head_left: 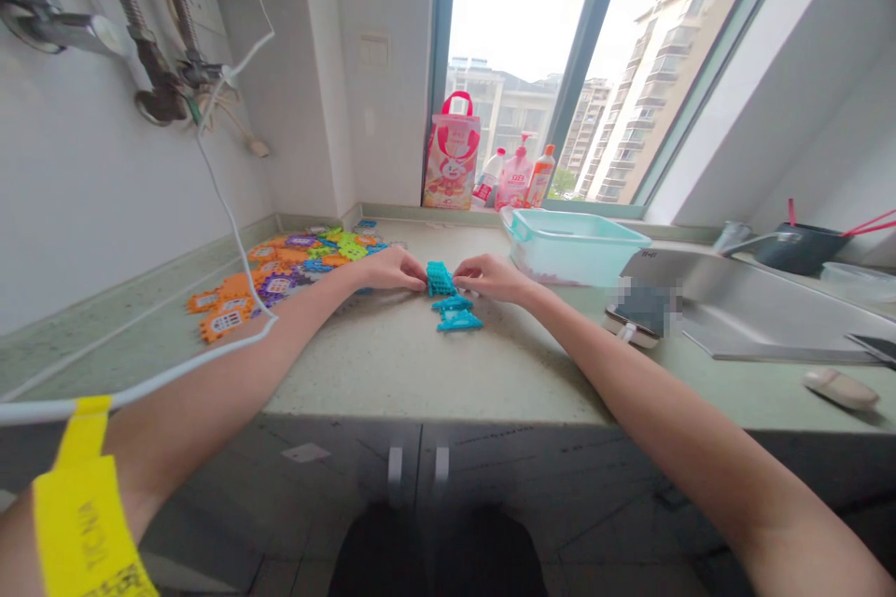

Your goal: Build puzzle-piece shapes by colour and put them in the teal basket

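Note:
A turquoise studded plastic building piece (pixel 440 278) stands on the counter (pixel 392 364) between my two hands. My left hand (pixel 393 270) pinches its left side with thumb and fingers together. From the other side my right hand (pixel 490 278) closes its fingertips at the right edge of the same piece. Just in front lie more turquoise plastic pieces (pixel 458 321), flat on the counter and touched by neither hand. Beyond my left forearm spreads a pile of orange, purple, green and blue plastic pieces (pixel 280 275), partly hidden by the arm.
A clear turquoise tub (pixel 578 242) stands behind my right hand. Right of it are a phone-like device (pixel 637 312), the steel sink (pixel 770 317) and a computer mouse (pixel 840 389). A white cable (pixel 231 205) crosses my left forearm. Bottles (pixel 516 177) line the windowsill.

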`<state>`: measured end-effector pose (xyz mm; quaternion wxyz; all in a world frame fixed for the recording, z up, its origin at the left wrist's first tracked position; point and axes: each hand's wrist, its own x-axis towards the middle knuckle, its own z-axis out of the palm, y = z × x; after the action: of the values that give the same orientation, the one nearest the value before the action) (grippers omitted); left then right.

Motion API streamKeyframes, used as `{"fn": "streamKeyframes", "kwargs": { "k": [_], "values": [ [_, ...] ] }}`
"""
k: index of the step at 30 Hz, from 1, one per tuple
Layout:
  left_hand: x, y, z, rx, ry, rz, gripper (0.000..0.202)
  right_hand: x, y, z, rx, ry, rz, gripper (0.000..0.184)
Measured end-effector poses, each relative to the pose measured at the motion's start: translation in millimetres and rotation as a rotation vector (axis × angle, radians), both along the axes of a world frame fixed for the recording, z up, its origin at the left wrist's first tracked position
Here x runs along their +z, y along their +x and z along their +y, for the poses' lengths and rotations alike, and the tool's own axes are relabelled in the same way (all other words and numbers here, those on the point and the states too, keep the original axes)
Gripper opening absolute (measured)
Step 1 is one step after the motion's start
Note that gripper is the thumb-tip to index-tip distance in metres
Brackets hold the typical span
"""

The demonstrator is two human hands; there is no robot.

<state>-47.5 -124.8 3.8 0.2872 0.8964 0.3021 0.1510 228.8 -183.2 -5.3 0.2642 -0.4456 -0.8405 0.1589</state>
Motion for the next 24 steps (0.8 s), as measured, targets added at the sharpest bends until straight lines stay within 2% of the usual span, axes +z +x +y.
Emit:
{"fn": "streamKeyframes", "kwargs": {
  "k": [3,6,9,11,13,15,20,24],
  "values": [
    [-4.7,6.2,-4.1,0.045,0.080,-0.026,0.033,4.2,-1.7,-3.6,-0.013,0.032,-0.075,0.024],
    [-9.5,16.2,-9.4,0.104,0.190,-0.014,0.040,7.8,-1.6,-5.5,-0.040,-0.001,-0.131,0.025],
    [-10.2,25.9,-14.7,0.225,0.301,0.037,0.047,7.2,-1.4,-4.9,-0.037,-0.046,-0.130,0.026],
    [-7.8,29.3,-17.8,0.299,0.344,0.096,0.048,3.7,-3.1,-3.2,-0.074,-0.034,-0.091,0.038],
    [-3.9,28.7,-19.5,0.308,0.367,0.157,0.048,-1.5,-7.0,-0.9,-0.144,0.004,-0.043,0.063],
    [0.0,24.3,-19.1,0.278,0.392,0.197,0.046,-7.1,-12.4,1.9,-0.194,0.044,-0.016,0.079],
    [4.0,8.6,-11.7,0.302,0.485,0.254,0.034,-15.7,-23.4,6.2,-0.245,0.152,-0.074,0.079],
    [0.0,4.4,-5.5,0.333,0.478,0.267,0.036,-7.8,-22.5,0.2,-0.294,0.244,-0.166,0.084]
  ]
}}
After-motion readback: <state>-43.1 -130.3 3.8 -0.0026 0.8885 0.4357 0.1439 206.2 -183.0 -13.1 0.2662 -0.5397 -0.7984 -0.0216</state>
